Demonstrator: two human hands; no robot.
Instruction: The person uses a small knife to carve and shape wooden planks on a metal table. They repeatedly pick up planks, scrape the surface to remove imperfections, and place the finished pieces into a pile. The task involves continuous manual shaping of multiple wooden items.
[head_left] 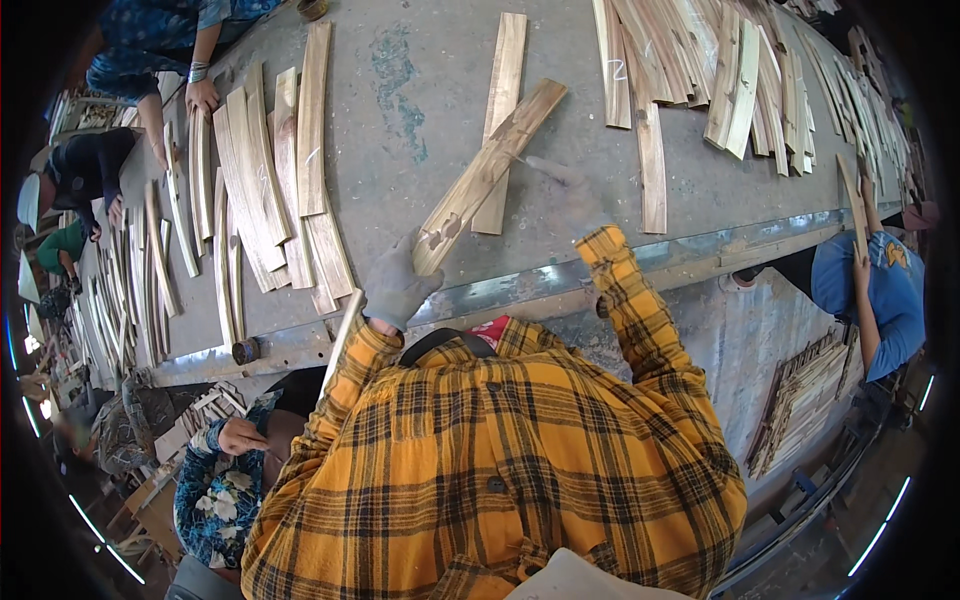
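Note:
My left hand [395, 286], in a grey glove, grips the near end of a wooden slat [487, 170] with dark knots and patches. The slat slants up and away to the right, across a paler slat [505, 75] lying on the table. To the right of the held slat is my right hand [577, 200], gloved and smeared by motion. A thin, pale, blurred shape with a dark tip reaches from it toward the slat's face; its kind I cannot make out.
Loose slats [250, 170] lie on the grey table [430, 60] to the left, with a larger heap [680, 50] at the far right. A metal edge [520, 290] runs along the near side. Co-workers' hands [203, 95] are at the far left; a person in blue [885, 300] holds a slat at right.

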